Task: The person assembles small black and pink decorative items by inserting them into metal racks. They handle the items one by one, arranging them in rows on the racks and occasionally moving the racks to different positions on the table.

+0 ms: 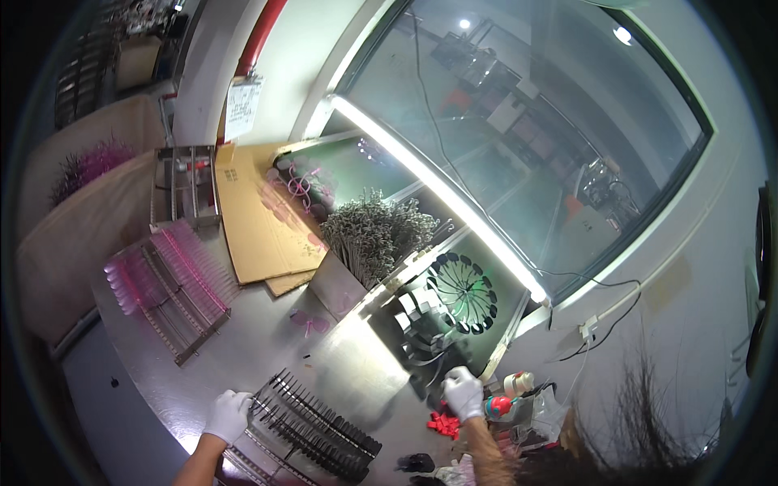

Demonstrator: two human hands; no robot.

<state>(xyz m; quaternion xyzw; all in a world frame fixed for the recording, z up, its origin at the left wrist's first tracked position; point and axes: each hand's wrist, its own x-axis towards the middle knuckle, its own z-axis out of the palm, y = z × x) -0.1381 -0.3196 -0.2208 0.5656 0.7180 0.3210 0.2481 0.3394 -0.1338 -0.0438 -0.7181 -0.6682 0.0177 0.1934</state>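
Note:
My left hand (229, 415), in a white glove, is closed at the left end of a metal rack (275, 464). Rows of thin dark pieces (320, 429) stick up along this rack on the near part of the table. Also gloved in white, my right hand (463, 393) has its fingers drawn together just above a heap of small red pieces (443, 424). Whatever lies between those fingers is hidden. Dark curved parts with white ends (421, 328) lie beyond it under the lamp, beside a round fan of dark-tipped pieces (462, 293).
A second rack with pink translucent pieces (174, 267) rests at the left. Behind stand brown cardboard (251, 219) and a box of thin metal hooks (377, 235). A tube lamp (438, 194) slants over the table. Red-capped and white bottles (519, 382) stand right of my right hand.

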